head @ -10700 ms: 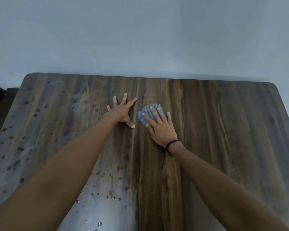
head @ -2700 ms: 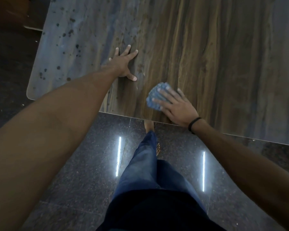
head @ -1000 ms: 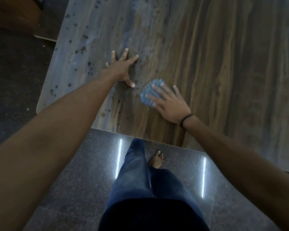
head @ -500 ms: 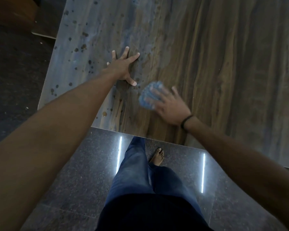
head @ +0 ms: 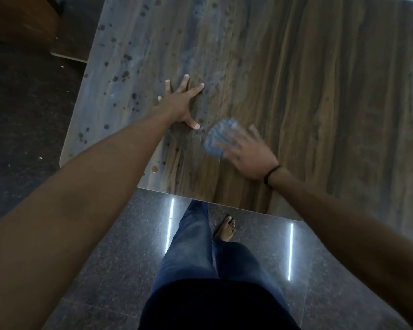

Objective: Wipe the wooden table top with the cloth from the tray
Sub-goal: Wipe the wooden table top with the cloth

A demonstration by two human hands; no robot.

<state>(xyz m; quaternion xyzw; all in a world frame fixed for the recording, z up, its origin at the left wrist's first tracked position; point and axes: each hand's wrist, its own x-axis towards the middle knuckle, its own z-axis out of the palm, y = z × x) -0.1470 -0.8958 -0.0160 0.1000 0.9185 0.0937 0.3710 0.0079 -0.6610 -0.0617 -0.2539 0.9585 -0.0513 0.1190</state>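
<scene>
The wooden table top fills the upper part of the view, its near edge crossing the middle. A small blue cloth lies flat on the wood close to that edge. My right hand presses on the cloth with straight fingers and is blurred by motion. My left hand rests flat on the table to the left of the cloth, fingers spread. Dark spots and droplets dot the left side of the table top. No tray is in view.
Below the table edge are a polished dark stone floor, my legs in blue trousers and a bare foot. A brown wooden piece stands at the top left beyond the table's left edge.
My right hand has slid the cloth slightly toward the near edge and to the left within the last second. My left hand has stayed planted in the same spot.
</scene>
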